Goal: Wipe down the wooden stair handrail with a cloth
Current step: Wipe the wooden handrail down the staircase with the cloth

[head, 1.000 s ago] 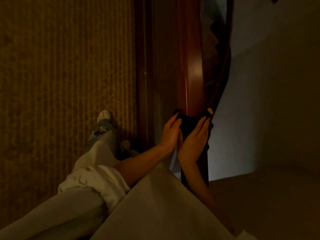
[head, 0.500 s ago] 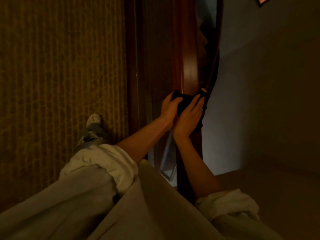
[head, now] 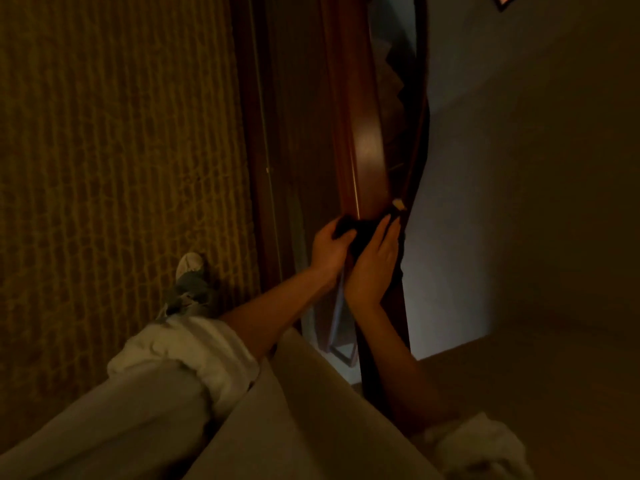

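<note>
My left hand (head: 328, 249) curls round the dark cloth (head: 360, 233), gripping it on the left side of the rail (head: 367, 133). My right hand (head: 375, 263) presses the cloth with straight fingers against the right side.

One wooden handrail (head: 367, 140) bears one dark cloth (head: 360, 233) and two hands, the left hand (head: 327, 249) and the right hand (head: 375, 261). Left of the handrail is one shoe (head: 188, 268). Below it are two rolled sleeves (head: 187, 355), and to its upper right is possibly one picture frame (head: 502, 1).
</note>
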Demonstrator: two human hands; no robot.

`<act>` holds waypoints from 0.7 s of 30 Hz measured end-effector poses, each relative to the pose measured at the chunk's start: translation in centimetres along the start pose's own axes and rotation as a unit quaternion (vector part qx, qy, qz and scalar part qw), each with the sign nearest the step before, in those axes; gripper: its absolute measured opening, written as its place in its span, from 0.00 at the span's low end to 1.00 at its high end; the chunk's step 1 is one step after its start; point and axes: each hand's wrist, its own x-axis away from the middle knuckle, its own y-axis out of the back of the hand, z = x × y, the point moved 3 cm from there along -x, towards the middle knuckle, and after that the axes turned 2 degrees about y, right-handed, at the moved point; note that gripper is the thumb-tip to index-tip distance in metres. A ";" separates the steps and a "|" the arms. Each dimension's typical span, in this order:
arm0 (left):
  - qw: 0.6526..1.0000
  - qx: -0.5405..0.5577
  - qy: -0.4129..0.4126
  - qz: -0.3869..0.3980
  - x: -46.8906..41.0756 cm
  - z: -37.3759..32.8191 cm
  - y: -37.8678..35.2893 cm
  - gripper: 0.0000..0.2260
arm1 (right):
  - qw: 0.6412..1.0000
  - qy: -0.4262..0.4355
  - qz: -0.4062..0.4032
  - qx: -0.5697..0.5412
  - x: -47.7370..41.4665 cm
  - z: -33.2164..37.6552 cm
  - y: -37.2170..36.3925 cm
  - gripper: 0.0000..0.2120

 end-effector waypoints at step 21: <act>0.997 -0.041 0.008 -0.062 -0.6 -2.7 -0.5 0.20 | 0.991 -0.056 0.050 -0.110 -1.1 0.5 1.9 0.33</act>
